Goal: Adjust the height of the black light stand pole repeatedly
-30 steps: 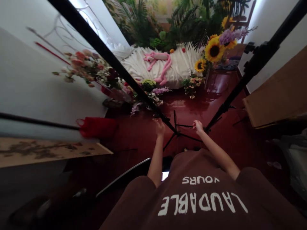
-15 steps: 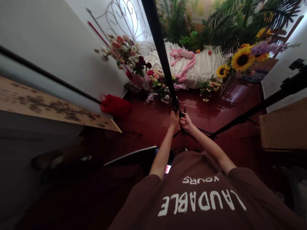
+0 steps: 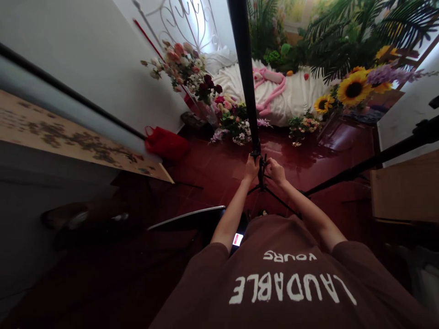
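Note:
A black tripod stand (image 3: 246,68) rises from the floor in front of me, its pole running up past the top of the head view. My left hand (image 3: 251,168) is closed around the lower pole, just beneath a black collar. On the pole's other side, my right hand (image 3: 275,171) has its fingers curled at a small dark knob (image 3: 265,159) on the stand. The fingertips are small and dim, so the exact grip is hard to see. Below both hands, thin splayed legs (image 3: 279,199) reach toward the red floor.
A second black pole (image 3: 360,167) slants in from the right, near a cardboard-coloured panel (image 3: 404,189). Flower bunches (image 3: 226,107), sunflowers (image 3: 353,87) and a white-draped bed (image 3: 298,100) with a pink plush toy (image 3: 270,98) lie ahead. A red bag (image 3: 167,142) sits left.
The pole looks more upright and has shifted right in view. My right hand has moved slightly away from the pole, to the right. My left hand keeps its hold.

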`<state>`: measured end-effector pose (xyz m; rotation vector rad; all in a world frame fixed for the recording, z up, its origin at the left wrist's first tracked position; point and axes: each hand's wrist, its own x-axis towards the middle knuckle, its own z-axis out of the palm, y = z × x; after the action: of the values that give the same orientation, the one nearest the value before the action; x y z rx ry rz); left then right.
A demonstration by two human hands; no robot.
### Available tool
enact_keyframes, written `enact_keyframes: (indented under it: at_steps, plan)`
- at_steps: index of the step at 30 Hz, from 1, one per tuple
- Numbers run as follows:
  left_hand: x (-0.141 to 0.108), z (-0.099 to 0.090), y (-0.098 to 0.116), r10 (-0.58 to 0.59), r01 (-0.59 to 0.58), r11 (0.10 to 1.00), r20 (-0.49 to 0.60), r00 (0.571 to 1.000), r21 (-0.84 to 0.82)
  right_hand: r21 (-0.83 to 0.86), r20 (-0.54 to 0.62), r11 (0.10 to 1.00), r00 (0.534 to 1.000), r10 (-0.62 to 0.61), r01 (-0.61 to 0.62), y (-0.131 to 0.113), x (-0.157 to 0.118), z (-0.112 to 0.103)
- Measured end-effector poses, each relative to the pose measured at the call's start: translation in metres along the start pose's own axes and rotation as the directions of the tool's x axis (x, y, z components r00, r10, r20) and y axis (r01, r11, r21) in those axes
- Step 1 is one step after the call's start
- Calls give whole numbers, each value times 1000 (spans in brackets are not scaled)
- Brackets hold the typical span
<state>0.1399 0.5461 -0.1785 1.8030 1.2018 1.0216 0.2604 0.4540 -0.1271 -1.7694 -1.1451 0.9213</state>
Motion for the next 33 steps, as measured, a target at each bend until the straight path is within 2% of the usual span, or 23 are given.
enact_keyframes:
  at_steps: [3,5,9,15,18,21,29,33]
  plan:
    - [-1,0,1,-31,30,999,-23,999,-14,-264,-107,950,974,-199,165,1,-6,2]
    - [-2,-1,3,-51,49,998,-45,998,-25,-365,-88,903,957,-275,226,1,-8,6]
    - [-4,-4,7,-27,30,999,-75,997,38,-459,-65,852,947,-315,252,2,-7,12]
    - [-1,-12,19,105,-86,977,-91,990,197,-503,-88,828,939,-334,247,7,-2,14]
    - [5,-20,28,169,-151,964,-67,983,219,-499,-95,840,950,-299,215,8,-1,13]
    - [14,-26,37,170,-162,977,-51,984,136,-485,-119,862,966,-230,146,7,-1,13]
    - [41,-29,77,163,-193,976,-257,953,-98,-273,-164,962,983,-76,28,0,0,11]
    - [55,-31,95,175,-226,964,-306,936,-141,-18,-139,998,989,59,-62,0,4,14]
